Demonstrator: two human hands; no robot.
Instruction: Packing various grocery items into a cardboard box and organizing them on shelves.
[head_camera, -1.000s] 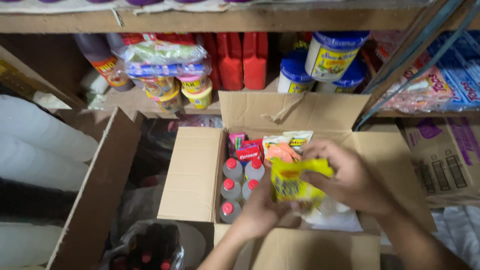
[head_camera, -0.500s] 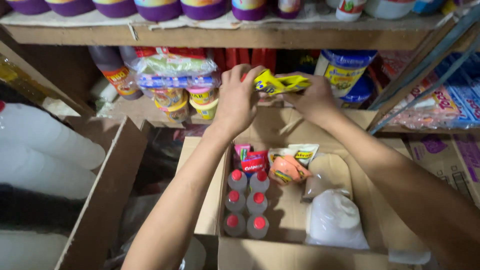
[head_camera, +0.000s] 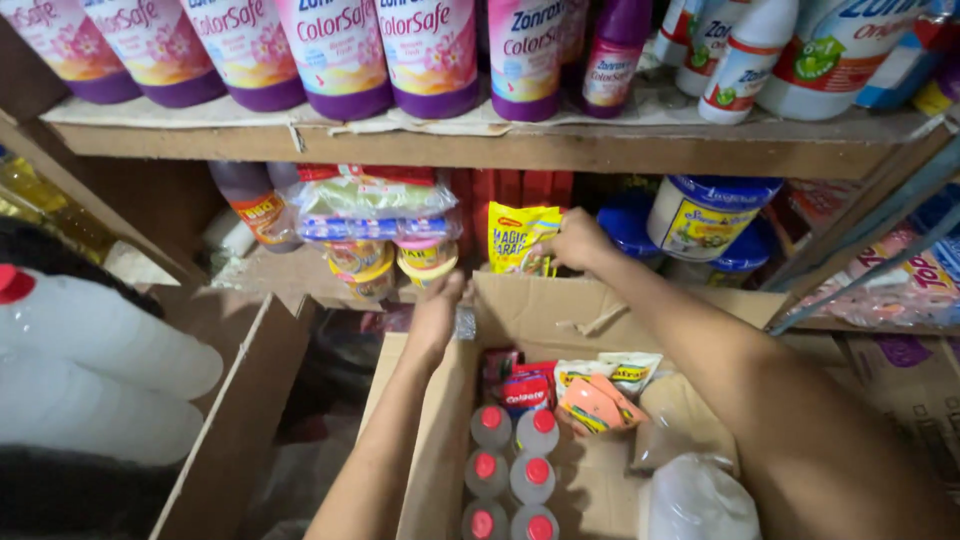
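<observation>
My right hand (head_camera: 578, 242) is stretched to the lower shelf and grips a yellow sachet pack (head_camera: 520, 236), which stands upright between the red packets and the blue-lidded jars. My left hand (head_camera: 440, 305) rests on the back left corner of an open cardboard box (head_camera: 425, 440), touching its flap, with nothing visibly held. Inside the box are several small bottles with red caps (head_camera: 512, 470), small packets (head_camera: 590, 395) and a white plastic bag (head_camera: 695, 500).
The upper shelf (head_camera: 480, 140) carries a row of purple-and-white bottles (head_camera: 340, 50). The lower shelf holds wrapped cups (head_camera: 375, 225) and blue-lidded jars (head_camera: 705, 215). Large white jugs (head_camera: 95, 375) and another cardboard flap (head_camera: 240, 410) stand at the left.
Both hands lifted the yellow pack out of the box up to the lower shelf. The left hand then let go and dropped to the box's back corner; the right hand set the pack upright.
</observation>
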